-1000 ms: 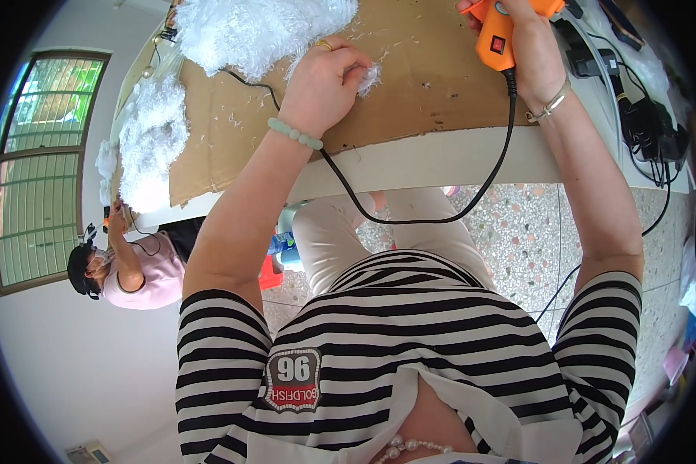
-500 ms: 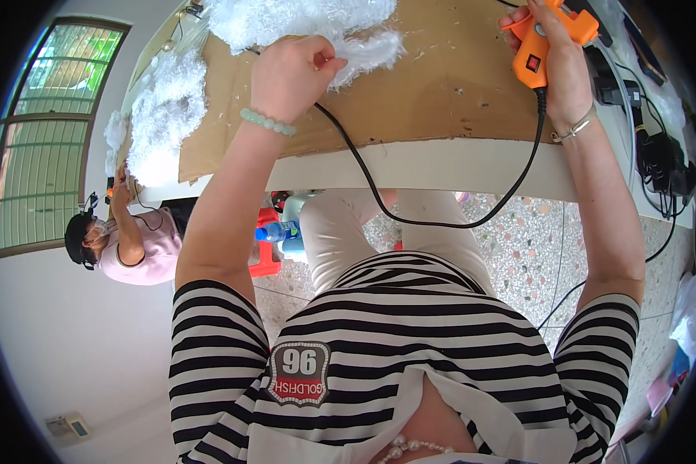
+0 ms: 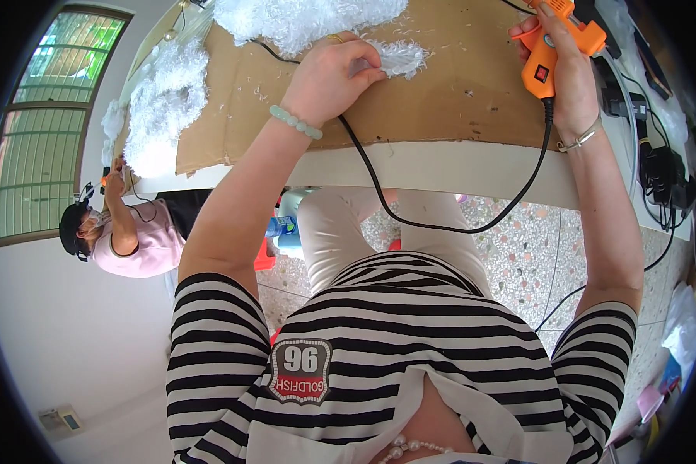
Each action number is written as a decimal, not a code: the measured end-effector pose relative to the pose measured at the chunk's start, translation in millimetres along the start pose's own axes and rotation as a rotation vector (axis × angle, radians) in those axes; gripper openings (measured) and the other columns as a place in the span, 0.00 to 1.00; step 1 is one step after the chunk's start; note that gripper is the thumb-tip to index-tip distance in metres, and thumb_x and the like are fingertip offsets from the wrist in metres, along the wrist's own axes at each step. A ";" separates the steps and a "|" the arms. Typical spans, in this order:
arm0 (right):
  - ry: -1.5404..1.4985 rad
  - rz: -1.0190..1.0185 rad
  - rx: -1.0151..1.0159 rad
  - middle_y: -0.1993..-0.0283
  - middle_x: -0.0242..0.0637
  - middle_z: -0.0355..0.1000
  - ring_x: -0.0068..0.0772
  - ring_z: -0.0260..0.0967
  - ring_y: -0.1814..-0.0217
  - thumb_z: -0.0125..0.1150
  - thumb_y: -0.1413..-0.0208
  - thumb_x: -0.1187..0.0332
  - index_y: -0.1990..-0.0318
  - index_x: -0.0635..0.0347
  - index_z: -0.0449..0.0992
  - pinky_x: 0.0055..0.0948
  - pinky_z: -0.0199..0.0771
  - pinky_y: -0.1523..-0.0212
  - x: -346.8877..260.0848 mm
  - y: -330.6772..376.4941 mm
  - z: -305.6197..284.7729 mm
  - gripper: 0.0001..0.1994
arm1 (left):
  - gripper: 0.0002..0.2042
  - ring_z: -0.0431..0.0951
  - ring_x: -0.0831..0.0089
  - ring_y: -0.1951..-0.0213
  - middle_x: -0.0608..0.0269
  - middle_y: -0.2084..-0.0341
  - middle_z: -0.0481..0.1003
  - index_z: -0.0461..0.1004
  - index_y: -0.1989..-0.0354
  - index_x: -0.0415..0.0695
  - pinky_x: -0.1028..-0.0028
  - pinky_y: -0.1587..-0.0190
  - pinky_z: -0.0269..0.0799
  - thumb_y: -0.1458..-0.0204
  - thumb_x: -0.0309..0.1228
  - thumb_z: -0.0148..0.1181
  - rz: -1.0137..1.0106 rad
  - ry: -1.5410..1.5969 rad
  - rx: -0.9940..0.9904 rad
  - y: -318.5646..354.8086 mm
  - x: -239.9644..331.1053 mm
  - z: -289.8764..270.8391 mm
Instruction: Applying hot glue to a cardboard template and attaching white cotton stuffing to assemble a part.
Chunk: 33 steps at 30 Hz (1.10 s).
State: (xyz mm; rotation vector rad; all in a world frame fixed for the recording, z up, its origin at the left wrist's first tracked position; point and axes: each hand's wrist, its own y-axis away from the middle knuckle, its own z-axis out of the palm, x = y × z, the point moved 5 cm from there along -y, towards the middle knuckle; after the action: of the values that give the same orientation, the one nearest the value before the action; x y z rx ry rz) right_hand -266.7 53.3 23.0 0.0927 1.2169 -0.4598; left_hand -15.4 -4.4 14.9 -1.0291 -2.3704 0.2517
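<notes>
L hand [image 3: 336, 73], top ctr of frame, has thumb + index pinched on a white tuft [image 3: 400, 60], fluffy strands sticking out to the R, over brown cardboard [image 3: 456, 112]. R hand [image 3: 566, 73], upper R, fingers wrapped around an orange tool [image 3: 540, 62], gun-shaped w/ red switch, held near R edge of cardboard. Its blk cord [image 3: 441, 229] hangs in a loop below the table edge [image 3: 472, 172] at mid-frame, then goes up behind L wrist. Big white pile [image 3: 301, 19] at top, just beyond L hand; 2nd pile [image 3: 166, 104] upper L. Blk adapters [image 3: 663, 174] + wires far R. Co-worker [image 3: 139, 240] in pink top, mid-L, well apart.
</notes>
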 end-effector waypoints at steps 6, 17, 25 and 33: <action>-0.007 0.008 -0.042 0.72 0.31 0.69 0.24 0.68 0.72 0.53 0.42 0.61 0.63 0.58 0.70 0.21 0.66 0.72 5.5 -1.7 -0.6 0.09 | 0.04 0.74 0.59 0.67 0.58 0.72 0.73 0.73 0.74 0.39 0.67 0.65 0.69 0.55 0.26 0.59 0.056 -0.176 0.007 -1.4 -0.7 6.1; -0.018 0.047 -0.088 0.73 0.30 0.69 0.24 0.69 0.72 0.54 0.41 0.61 0.63 0.57 0.70 0.21 0.67 0.72 15.9 -4.9 -1.9 0.09 | 0.04 0.76 0.63 0.71 0.62 0.75 0.76 0.72 0.73 0.43 0.68 0.67 0.72 0.56 0.28 0.59 -0.015 -0.290 0.083 -4.4 1.0 6.2; -0.032 0.047 -0.096 0.73 0.30 0.69 0.23 0.69 0.72 0.53 0.41 0.61 0.63 0.57 0.71 0.20 0.67 0.73 14.5 -3.4 -0.2 0.09 | 0.12 0.77 0.76 0.67 0.64 0.69 0.76 0.72 0.63 0.43 0.77 0.66 0.72 0.55 0.32 0.64 -0.321 0.155 0.045 -4.6 -22.8 -6.5; -0.007 0.045 -0.112 0.73 0.29 0.69 0.22 0.69 0.71 0.52 0.40 0.62 0.61 0.58 0.72 0.19 0.67 0.70 16.2 -4.3 -1.5 0.09 | 0.20 0.76 0.66 0.68 0.62 0.71 0.76 0.72 0.65 0.46 0.68 0.65 0.72 0.65 0.40 0.71 -0.189 -0.181 0.048 -10.7 -7.8 4.2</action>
State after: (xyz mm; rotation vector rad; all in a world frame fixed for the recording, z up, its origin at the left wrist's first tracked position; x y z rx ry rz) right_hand -265.4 45.2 8.4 0.0227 1.2284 -0.3515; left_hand -19.9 -17.3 12.2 -0.7816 -2.5914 0.3419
